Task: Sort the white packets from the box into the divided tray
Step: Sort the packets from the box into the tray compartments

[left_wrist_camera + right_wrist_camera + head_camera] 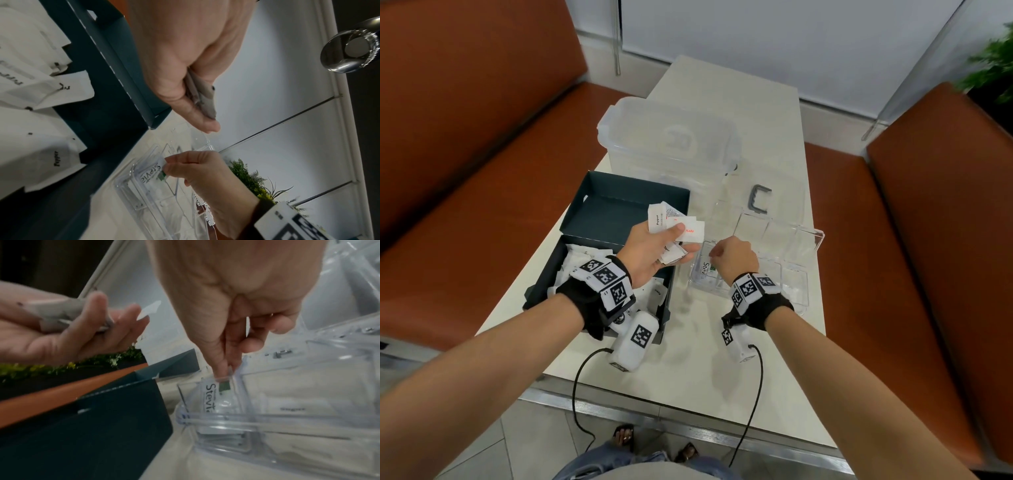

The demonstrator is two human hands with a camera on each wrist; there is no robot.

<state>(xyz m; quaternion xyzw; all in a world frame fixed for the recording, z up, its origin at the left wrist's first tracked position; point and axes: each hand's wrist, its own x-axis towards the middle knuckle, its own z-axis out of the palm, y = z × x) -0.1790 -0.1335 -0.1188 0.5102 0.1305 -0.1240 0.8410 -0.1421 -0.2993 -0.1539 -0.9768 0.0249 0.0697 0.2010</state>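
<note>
**Stevia packet going into the tray's near-left cell**

Your right hand [734, 255] is over the near-left compartment of the clear divided tray [796, 310], thumb and forefinger pinched tight on the top edge of a Stevia packet [213, 395]. The packet hangs below your fingertips with its long axis pointing down into the cell, lower end already inside the walls. It stands close against the divider on the side away from the dark box [599, 240]; the printed face looks toward that box.

Your left hand [654, 248] is beside the tray, above the box's tray-side wall, palm up. Its thumb clamps a fan of white packets [674, 226], with Salt and Pepper labels readable, against curled fingers. More Pepper packets [47, 91] lie loose in the box below it.

The move seems to turn on the drop line: the packet is straight under your right grip, so releasing should let it slide down the divider. That cell looks narrow, and your fingertips are at its rim, so lift up and out rather than sideways, or you may catch the wall and nudge the tray.

The tray's other cells, farther from the box, look open, some with white packets already in them. Your right hand is nearer to all of them. The left only needs to present the next packet toward the tray. A large clear lidded container [671, 137] sits beyond the box, out of the way.
</note>
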